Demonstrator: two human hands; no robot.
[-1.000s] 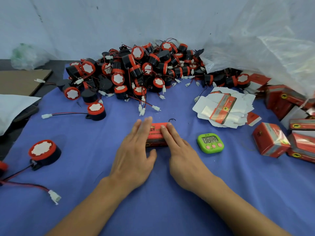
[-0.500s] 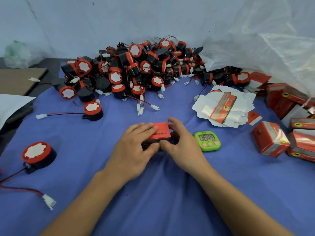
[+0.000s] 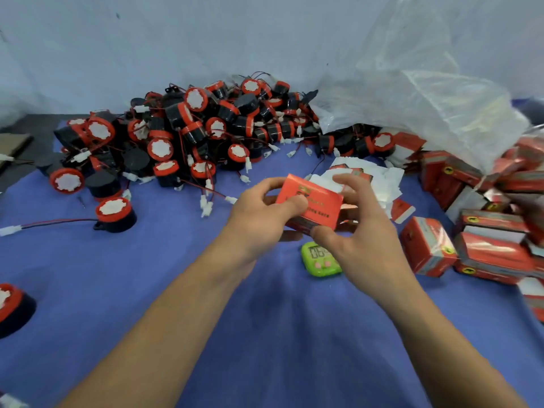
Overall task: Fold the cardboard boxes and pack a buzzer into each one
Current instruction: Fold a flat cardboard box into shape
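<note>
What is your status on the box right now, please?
Left hand and right hand both grip the red box, held above the blue cloth. Green timer lies below it; nothing in the way.

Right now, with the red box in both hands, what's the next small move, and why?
Probably fold its right end shut: the left hand grips the red box, and the right hand pinches that end, which seems still open.

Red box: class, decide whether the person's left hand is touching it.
Touching. The head view shows the left hand gripping the red box, thumb on its top face, fingers over its far edge.
</note>
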